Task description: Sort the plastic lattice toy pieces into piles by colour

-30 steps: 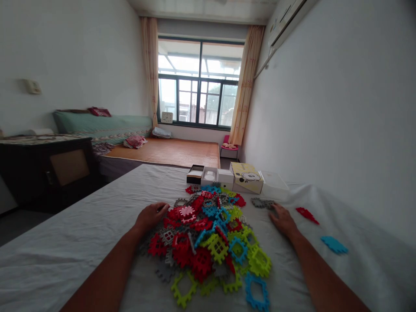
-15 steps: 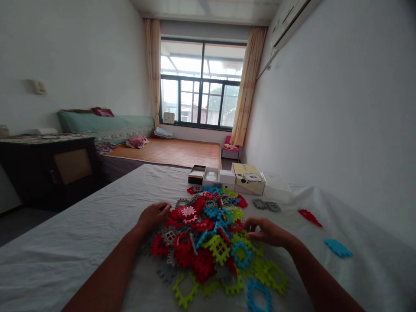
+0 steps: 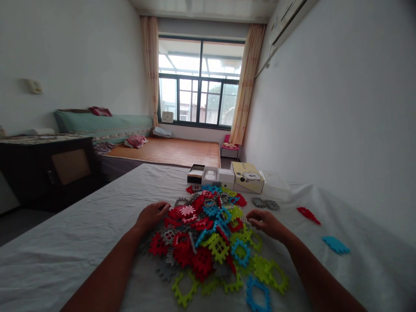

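Note:
A heap of interlocking plastic building pieces point(image 3: 201, 260) with toothed edges, in red, blue, green and grey, lies on a white cloth. At its left edge rests my left hand point(image 3: 152, 217), fingers curled and pressed together; whatever they may hold is hidden. My right hand point(image 3: 267, 223) is at the heap's right edge, thumb and fingers closed beside a small grey piece; I cannot make out what is in the pinch. Near that hand lie a blue square frame piece point(image 3: 248, 251) and a green piece point(image 3: 261, 268). A pink piece point(image 3: 187, 211) sits on top of the heap.
Behind the heap stand a black open box point(image 3: 196, 178), white boxes point(image 3: 226, 175), a yellow cartoon box point(image 3: 249, 177) and a clear bin point(image 3: 276, 184). Grey pieces point(image 3: 266, 203), a red piece point(image 3: 308, 214) and a blue piece point(image 3: 336, 245) lie apart on the right.
My right hand has risen slightly, and its thumb and fingers have come closer together. My left hand stays almost in place. The view has shifted a little.

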`<action>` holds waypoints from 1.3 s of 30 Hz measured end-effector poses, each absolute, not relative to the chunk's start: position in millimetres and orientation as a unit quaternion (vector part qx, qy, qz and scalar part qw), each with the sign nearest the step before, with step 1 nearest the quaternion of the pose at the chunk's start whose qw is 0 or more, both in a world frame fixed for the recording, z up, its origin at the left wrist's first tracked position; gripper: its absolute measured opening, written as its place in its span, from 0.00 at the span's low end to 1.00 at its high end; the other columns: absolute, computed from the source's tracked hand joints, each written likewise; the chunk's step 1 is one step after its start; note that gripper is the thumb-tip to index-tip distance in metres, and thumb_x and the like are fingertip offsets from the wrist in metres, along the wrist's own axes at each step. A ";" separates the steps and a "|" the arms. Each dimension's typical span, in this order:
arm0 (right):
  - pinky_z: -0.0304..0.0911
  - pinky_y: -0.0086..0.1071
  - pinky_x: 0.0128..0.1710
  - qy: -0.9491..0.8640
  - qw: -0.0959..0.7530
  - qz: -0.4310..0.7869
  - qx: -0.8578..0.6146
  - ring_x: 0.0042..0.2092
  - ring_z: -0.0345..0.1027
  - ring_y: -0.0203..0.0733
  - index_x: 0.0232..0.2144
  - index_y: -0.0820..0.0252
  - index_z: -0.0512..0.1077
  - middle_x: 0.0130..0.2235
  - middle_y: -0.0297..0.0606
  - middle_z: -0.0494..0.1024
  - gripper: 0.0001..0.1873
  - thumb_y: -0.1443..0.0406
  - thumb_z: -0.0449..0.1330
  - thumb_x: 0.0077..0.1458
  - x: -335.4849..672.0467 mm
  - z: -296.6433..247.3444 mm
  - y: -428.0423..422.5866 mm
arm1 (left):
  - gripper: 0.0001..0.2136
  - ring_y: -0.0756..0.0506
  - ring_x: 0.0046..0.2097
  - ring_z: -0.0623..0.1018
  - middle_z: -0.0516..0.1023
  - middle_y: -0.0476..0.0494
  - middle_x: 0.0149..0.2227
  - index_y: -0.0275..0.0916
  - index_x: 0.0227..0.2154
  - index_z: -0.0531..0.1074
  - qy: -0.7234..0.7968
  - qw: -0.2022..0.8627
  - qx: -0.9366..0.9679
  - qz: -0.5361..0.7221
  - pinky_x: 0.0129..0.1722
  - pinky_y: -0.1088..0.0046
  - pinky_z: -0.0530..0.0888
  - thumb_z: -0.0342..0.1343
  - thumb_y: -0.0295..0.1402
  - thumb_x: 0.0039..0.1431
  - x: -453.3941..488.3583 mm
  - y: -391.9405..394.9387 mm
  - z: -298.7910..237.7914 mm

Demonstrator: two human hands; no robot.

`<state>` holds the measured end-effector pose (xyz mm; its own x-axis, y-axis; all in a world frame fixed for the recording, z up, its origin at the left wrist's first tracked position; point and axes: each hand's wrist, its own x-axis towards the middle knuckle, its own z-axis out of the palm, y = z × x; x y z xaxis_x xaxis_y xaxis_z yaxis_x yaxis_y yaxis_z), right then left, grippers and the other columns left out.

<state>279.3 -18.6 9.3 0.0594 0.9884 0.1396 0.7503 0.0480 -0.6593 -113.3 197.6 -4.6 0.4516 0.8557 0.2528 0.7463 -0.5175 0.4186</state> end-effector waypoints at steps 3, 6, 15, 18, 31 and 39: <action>0.59 0.27 0.25 -0.637 0.275 0.250 -0.675 0.27 0.64 0.35 0.32 0.61 0.71 0.26 0.34 0.73 0.19 0.52 0.51 0.52 287.1 10.0 -23.3 | 0.19 0.46 0.38 0.76 0.79 0.47 0.37 0.44 0.36 0.75 0.470 0.122 0.846 0.220 0.37 0.77 0.66 0.42 0.46 0.55 -114.1 198.4 -5.7; 0.60 0.27 0.27 -0.650 0.235 0.286 -0.664 0.30 0.65 0.35 0.33 0.61 0.71 0.30 0.35 0.74 0.20 0.50 0.56 0.47 286.9 13.6 -28.9 | 0.19 0.45 0.38 0.76 0.79 0.47 0.37 0.44 0.36 0.75 0.468 0.124 0.847 0.221 0.38 0.77 0.66 0.42 0.46 0.55 -114.1 198.9 -6.3; 0.61 0.28 0.32 -0.690 0.203 0.265 -0.642 0.33 0.65 0.37 0.37 0.59 0.71 0.32 0.35 0.73 0.22 0.52 0.61 0.43 273.0 16.5 -27.5 | 0.19 0.46 0.39 0.76 0.79 0.48 0.37 0.44 0.36 0.75 0.465 0.119 0.849 0.223 0.37 0.78 0.66 0.42 0.46 0.56 -113.6 198.2 -5.8; 0.61 0.30 0.33 -0.682 0.239 0.244 -0.647 0.33 0.65 0.38 0.35 0.60 0.72 0.32 0.36 0.74 0.19 0.51 0.56 0.49 270.6 10.1 -21.3 | 0.18 0.46 0.39 0.76 0.79 0.48 0.37 0.44 0.36 0.75 0.466 0.119 0.848 0.223 0.37 0.78 0.66 0.42 0.46 0.56 -113.7 198.2 -6.0; 0.63 0.31 0.32 -0.665 0.311 0.217 -0.644 0.32 0.67 0.38 0.36 0.61 0.71 0.31 0.36 0.75 0.20 0.51 0.58 0.47 256.9 0.6 -11.2 | 0.19 0.46 0.39 0.76 0.79 0.48 0.37 0.44 0.36 0.75 0.459 0.117 0.851 0.225 0.37 0.77 0.66 0.42 0.46 0.56 -113.6 198.5 -5.8; 0.55 0.44 0.52 -0.691 0.328 -0.021 -0.644 0.56 0.56 0.49 0.54 0.56 0.61 0.54 0.45 0.66 0.28 0.54 0.54 0.52 229.7 -9.8 1.3 | 0.19 0.45 0.40 0.76 0.79 0.48 0.38 0.44 0.36 0.75 0.470 0.122 0.845 0.224 0.37 0.76 0.67 0.42 0.46 0.55 -112.4 198.5 -5.0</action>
<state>229.7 1.3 -9.8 0.0444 0.8759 0.4805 0.9039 0.1696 -0.3927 -112.4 198.5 -5.0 0.4583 0.8488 0.2637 0.7400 -0.5287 0.4158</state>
